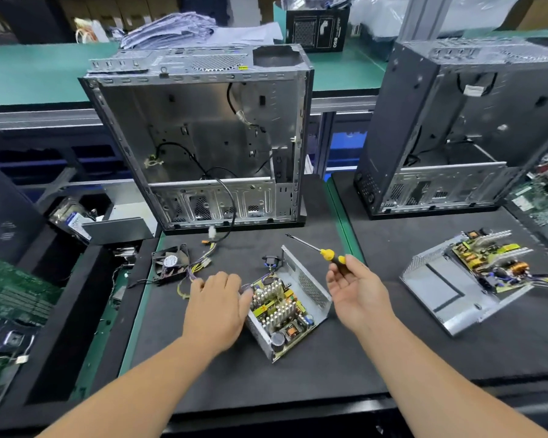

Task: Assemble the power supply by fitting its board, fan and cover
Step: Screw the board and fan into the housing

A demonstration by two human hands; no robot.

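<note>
Steadying the power supply housing between both hands, left hand lies flat, relaxed against the board; right hand pinches the screwdriver loosely, which could slip.

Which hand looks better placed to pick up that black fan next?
Probably the left hand: it rests by the open metal power supply case, nearest the square black fan. The right hand holds the yellow-handled screwdriver.
</note>
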